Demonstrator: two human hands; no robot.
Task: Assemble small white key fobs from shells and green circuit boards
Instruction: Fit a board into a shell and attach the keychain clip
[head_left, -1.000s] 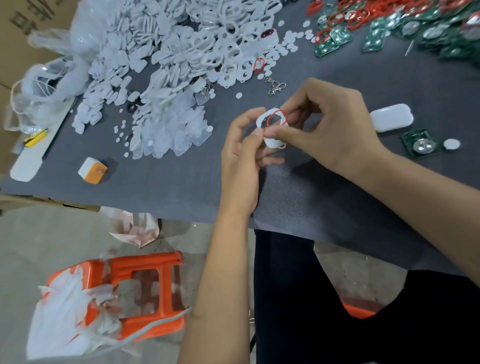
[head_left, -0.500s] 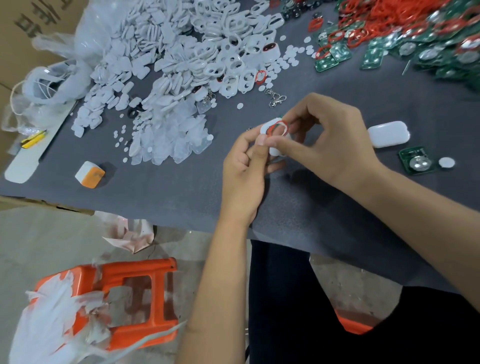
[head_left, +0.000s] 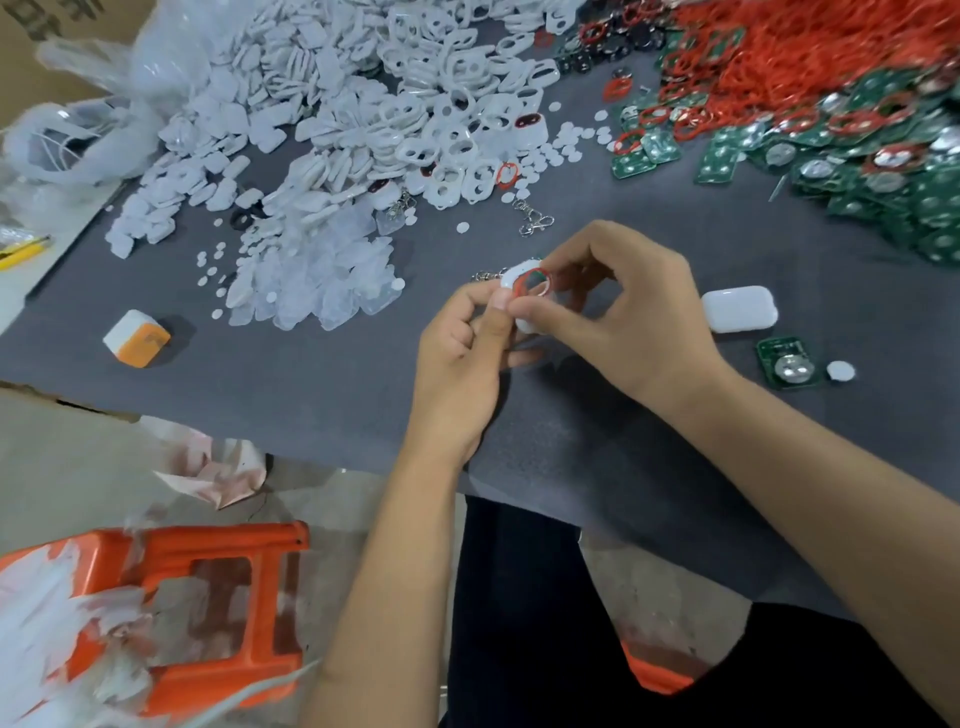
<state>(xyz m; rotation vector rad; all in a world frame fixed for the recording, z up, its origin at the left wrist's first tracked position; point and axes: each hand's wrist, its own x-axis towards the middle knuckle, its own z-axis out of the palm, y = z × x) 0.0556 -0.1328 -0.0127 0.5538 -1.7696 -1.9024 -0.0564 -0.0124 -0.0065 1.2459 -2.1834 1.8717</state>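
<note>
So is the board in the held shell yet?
In: green shows inside the red ring on the shell both hands pinch.

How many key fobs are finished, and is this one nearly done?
Done: none clearly finished. In hand: left hand and right hand hold a white shell with red ring and green inside. Left: piles of white shells and green circuit boards.

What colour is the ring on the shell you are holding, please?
Red, on the ring in the head view.
</note>
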